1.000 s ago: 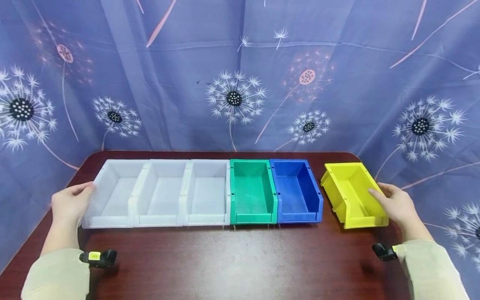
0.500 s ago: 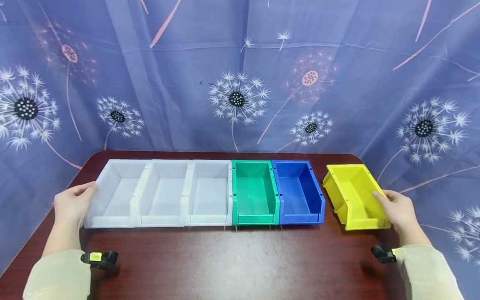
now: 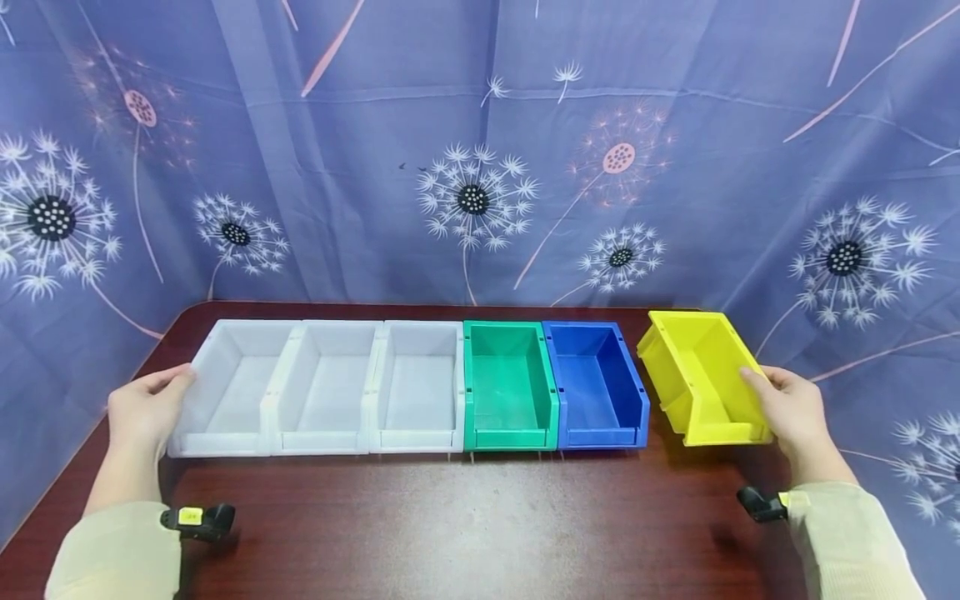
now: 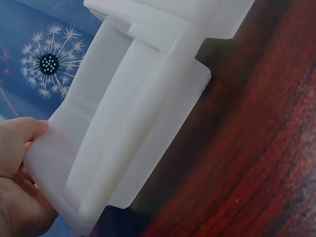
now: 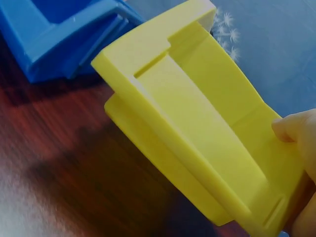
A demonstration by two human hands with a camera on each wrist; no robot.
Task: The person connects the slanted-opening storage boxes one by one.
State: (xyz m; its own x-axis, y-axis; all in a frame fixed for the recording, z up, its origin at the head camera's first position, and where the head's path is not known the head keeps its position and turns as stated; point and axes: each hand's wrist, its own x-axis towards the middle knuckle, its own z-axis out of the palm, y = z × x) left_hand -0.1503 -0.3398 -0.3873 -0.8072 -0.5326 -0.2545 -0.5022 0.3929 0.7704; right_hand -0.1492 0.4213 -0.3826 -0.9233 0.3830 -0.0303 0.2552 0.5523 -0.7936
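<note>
Three white plastic storage bins, a green bin (image 3: pixel 504 387) and a blue bin (image 3: pixel 596 387) stand side by side in one row, their low fronts toward me. At the row's left end, my left hand (image 3: pixel 142 417) pinches the outer wall of the leftmost white bin (image 3: pixel 236 392), seen close in the left wrist view (image 4: pixel 113 113). My right hand (image 3: pixel 798 421) grips the right wall of a yellow bin (image 3: pixel 705 383), thumb inside. This bin hangs slightly tilted just above the table, with a gap between it and the blue bin. The right fingers behind its wall are mostly hidden.
The dark red-brown table (image 3: pixel 465 525) extends in front of the row. Behind and at both sides hangs a blue curtain (image 3: pixel 360 192) with dandelion prints. A black wrist device (image 3: pixel 198 521) sits at the left cuff, and another (image 3: pixel 762 504) at the right.
My right hand has lifted the yellow bin a little, and it sits higher and slightly farther left in view. The left hand and the row of bins stay in place.
</note>
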